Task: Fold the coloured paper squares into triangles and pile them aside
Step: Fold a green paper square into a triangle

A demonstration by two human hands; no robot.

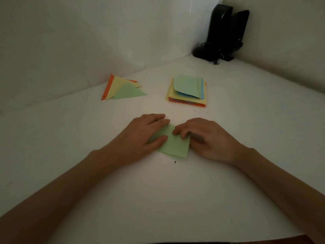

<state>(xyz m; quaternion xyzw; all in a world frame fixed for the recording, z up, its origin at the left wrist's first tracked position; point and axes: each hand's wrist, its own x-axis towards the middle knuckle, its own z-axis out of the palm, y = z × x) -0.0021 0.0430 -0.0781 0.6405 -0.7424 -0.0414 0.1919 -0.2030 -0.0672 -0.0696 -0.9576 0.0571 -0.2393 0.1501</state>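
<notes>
On table (175, 191), both hands press green paper (174, 145) w/ fingers (177, 132).

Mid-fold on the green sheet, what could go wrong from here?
1. Both hands, left hand and right hand, cover much of the green sheet; the corners may be misaligned, giving a crooked crease.
2. The pile of triangles is already fanned out, so another could leave it messier.
3. The top sheet of the square stack sits askew and may slide off.
</notes>
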